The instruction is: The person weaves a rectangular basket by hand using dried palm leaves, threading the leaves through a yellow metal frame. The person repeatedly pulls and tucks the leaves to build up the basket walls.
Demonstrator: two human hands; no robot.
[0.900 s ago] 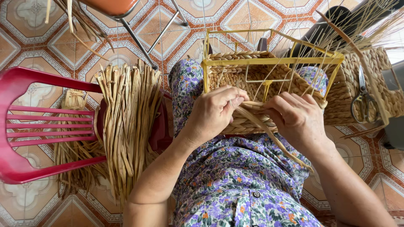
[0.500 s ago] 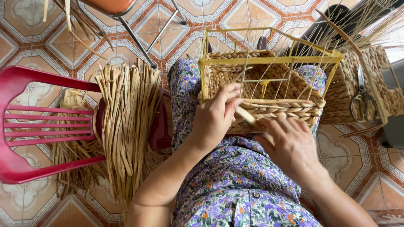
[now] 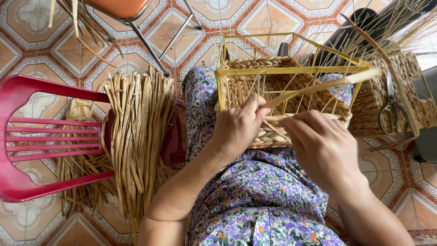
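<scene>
On the lap, over the purple flowered dress (image 3: 255,200), 2 hands meet at the near wall of a half-woven basket (image 3: 291,100). The left hand (image 3: 236,130) is curled against that wall, thumb and forefinger pinching the near end of a flat straw strand (image 3: 318,86). The right hand (image 3: 323,146) lies just beside it, fingers bent down onto the woven rim; what they grip I cannot tell.

The strand's long axis runs from the left fingertips up and away to the right, crossing the yellow wire frame (image 3: 291,70), so the left hand is nearer its held end.

Farther left, a bundle of dried straw (image 3: 139,136) drapes over a red plastic chair (image 3: 27,136). Scissors (image 3: 391,111) rest on another woven basket (image 3: 405,86), far right.
</scene>
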